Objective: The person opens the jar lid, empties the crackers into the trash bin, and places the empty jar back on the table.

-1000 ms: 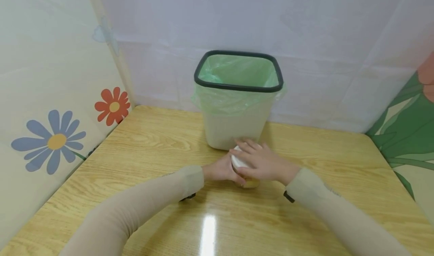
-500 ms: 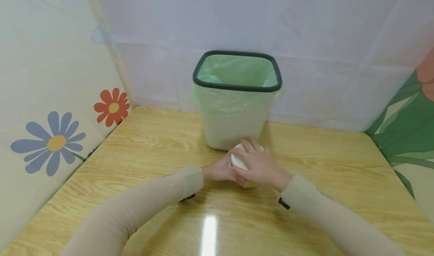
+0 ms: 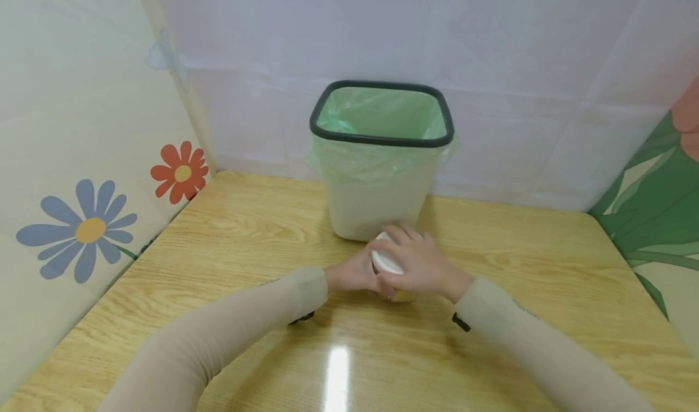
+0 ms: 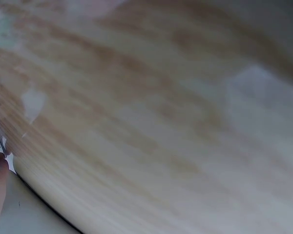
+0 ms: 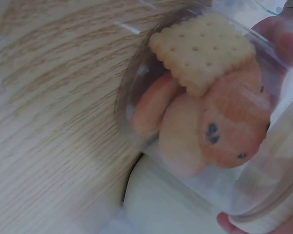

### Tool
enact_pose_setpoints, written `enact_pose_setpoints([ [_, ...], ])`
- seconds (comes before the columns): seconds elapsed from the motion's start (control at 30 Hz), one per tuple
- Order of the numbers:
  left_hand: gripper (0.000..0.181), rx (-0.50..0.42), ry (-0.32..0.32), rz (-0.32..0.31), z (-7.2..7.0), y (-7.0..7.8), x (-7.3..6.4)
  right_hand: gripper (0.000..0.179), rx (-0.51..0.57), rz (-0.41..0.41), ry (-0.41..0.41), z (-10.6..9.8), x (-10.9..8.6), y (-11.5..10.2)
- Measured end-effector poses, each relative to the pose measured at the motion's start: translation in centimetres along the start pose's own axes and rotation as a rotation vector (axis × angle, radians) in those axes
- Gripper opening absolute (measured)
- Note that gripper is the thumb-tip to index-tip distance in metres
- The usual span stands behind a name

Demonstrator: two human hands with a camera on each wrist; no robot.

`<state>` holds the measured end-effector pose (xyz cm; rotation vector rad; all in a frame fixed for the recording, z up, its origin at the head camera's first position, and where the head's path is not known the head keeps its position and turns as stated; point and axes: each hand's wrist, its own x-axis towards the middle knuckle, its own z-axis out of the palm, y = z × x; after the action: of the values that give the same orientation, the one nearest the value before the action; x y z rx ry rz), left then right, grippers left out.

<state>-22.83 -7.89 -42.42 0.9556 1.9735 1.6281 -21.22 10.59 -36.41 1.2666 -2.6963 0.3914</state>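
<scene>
A clear jar [image 5: 219, 190] with a white lid [image 3: 385, 263] is tilted just above or on the table; contact is hard to tell. Through its wall in the right wrist view I see a square biscuit [image 5: 205, 48] and round cookies [image 5: 234, 122] with dark chips. My left hand [image 3: 354, 272] grips the jar's body from the left. Across the lid, my right hand [image 3: 423, 263] holds it, fingers over the far side and thumb at the near side. Only a sliver of the left hand shows at the left wrist view's edge.
Directly behind the jar stands a pale trash bin [image 3: 377, 206] with a black rim [image 3: 382, 140] and a green plastic liner [image 3: 382, 163]. A wooden table [image 3: 262, 230] lies underneath. Flower-printed cloth hangs at left and right, plain cloth [image 3: 491, 66] behind.
My right hand has shifted and turned on the lid, its fingers drawing in closer around it. The left hand stays around the jar in the same spot.
</scene>
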Motion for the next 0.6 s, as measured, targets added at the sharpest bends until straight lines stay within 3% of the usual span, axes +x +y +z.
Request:
enact_pose_setpoints([
  [0.17,0.097,0.019,-0.003,-0.001,-0.03,0.10,-0.06,0.059,0.008,-0.034,-0.019,-0.07,0.01,0.37],
  [0.43,0.093,-0.086,-0.032,-0.024,0.01,0.11,-0.08,0.058,0.018,-0.079,-0.015,-0.20,-0.05,0.75],
  [0.6,0.095,-0.085,-0.025,-0.041,0.02,0.17,-0.14,0.057,0.011,-0.108,-0.005,-0.17,-0.05,0.93],
])
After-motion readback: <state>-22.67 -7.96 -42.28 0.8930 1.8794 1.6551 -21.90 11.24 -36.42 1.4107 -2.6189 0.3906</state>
